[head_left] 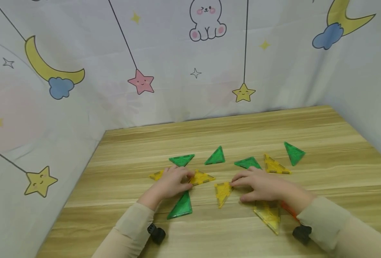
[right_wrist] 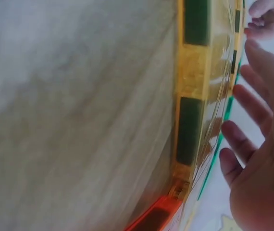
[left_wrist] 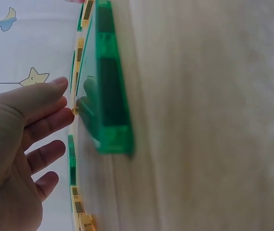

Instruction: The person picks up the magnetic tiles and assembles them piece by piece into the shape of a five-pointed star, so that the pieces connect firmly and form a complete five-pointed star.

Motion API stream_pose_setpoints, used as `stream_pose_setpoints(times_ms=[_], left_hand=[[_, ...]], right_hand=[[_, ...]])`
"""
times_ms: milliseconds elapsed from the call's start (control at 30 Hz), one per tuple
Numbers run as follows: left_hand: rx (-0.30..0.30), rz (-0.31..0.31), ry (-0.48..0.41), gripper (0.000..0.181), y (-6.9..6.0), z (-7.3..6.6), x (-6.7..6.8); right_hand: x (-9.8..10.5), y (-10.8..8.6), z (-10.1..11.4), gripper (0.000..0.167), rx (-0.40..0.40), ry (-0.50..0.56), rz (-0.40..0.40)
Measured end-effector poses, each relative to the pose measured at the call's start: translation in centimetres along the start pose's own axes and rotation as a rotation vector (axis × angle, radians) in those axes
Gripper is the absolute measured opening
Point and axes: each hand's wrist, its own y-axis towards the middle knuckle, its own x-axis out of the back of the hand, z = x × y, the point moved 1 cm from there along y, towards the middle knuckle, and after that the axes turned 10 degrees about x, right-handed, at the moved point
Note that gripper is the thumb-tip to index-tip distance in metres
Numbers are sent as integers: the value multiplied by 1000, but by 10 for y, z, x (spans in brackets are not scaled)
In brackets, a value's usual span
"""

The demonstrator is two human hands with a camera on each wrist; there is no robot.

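Note:
My left hand point(head_left: 174, 182) is over the table, its fingertips at a yellow triangular magnetic tile point(head_left: 201, 178). Another yellow tile point(head_left: 156, 175) is partly hidden behind this hand, and a green triangular tile point(head_left: 182, 206) lies just below it. In the left wrist view the fingers point(left_wrist: 50, 126) are loosely bent, with nothing gripped. My right hand point(head_left: 258, 184) reaches its fingertips to the edge of a small yellow triangle point(head_left: 222, 195). Beneath its palm lies a larger yellow tile point(head_left: 269, 216), beside a mostly covered red tile point(head_left: 290, 210). The right wrist view shows its fingers point(right_wrist: 252, 108) spread and relaxed.
Farther back lie more green triangles, one at left point(head_left: 182, 159), one in the middle point(head_left: 217, 156), one near the right hand point(head_left: 248, 163) and one at far right point(head_left: 294, 153). A yellow triangle point(head_left: 275, 165) sits among them. A printed curtain point(head_left: 177, 104) borders the wooden table point(head_left: 338, 143).

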Motion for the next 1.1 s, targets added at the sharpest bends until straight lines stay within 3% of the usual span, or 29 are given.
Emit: stream_pose_setpoints(times_ms=[167,300,400,667,1100], left_hand=[[-21,33,-10,32,1,-1,-2],[-113,80,-27,28,3,-4,-3],[-171,79,-28,26,5,-8,-3],[-108,30,71,40,9,-13,-6],[-75,20,116,44,11,-22,-10]], right_hand=[[1,-5,-3,36,-42,-30,-44],[5,-12,-5,25,-65,53,-54],[7,-13,-6,20,-59,96,-75],[4,-3,-9,36,-97,-39,-96],[-2,9,-7,40,-129,-69,-77]])
